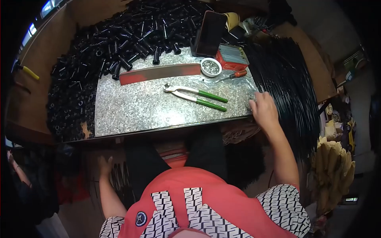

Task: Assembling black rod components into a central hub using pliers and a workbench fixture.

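Right hand (264, 110) resting, fingers loosely curled, on black rods (285, 79) at right table (158, 107) edge; left hand (105, 166) spread, lowered near left; green-handled pincers (196, 96) centre.

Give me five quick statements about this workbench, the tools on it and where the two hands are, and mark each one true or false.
1. The right hand rests at the right edge of the stone slab, beside the bundle of thin black rods. True.
2. The left hand grips the green-handled pincers. False: the pincers lie untouched on the slab, and the left hand is down below the table edge.
3. The small white bowl sits near the orange-handled screwdriver. True.
4. The heap of black tubes lies to the right of the slab. False: it lies at the left and back.
5. The phone lies flat on the slab. False: it stands propped up at the back.
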A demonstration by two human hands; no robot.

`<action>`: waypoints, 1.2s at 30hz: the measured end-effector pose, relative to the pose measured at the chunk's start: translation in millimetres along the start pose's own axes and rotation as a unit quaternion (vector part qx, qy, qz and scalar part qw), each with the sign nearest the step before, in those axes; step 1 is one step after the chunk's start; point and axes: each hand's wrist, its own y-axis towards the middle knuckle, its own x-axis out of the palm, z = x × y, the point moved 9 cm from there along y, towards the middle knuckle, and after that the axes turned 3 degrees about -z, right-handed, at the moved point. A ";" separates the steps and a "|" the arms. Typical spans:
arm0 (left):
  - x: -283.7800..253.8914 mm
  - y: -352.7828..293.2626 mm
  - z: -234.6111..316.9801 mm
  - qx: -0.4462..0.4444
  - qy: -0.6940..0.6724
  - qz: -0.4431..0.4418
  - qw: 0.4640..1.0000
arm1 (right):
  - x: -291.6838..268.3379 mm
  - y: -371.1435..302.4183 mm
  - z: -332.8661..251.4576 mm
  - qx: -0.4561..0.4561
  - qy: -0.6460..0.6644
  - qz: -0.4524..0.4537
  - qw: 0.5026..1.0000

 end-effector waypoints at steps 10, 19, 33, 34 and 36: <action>-45.1 -100.5 194.1 0.205 -0.473 0.119 0.848 | 10.1 -19.8 78.4 0.180 -0.043 -0.249 0.951; 76.2 -178.2 307.9 0.093 -0.694 -0.422 0.577 | 40.6 -42.7 93.3 0.104 -0.240 -0.097 0.960; 85.6 -161.8 295.5 0.068 -0.696 -0.383 0.604 | 25.4 -32.7 148.9 0.212 0.030 -0.013 0.977; 86.3 -161.2 295.4 0.068 -0.697 -0.383 0.603 | 23.9 -30.1 148.4 0.212 0.029 -0.013 0.977; 88.8 -158.0 294.4 0.066 -0.690 -0.378 0.614 | 31.3 -28.3 154.4 0.264 0.100 -0.067 0.957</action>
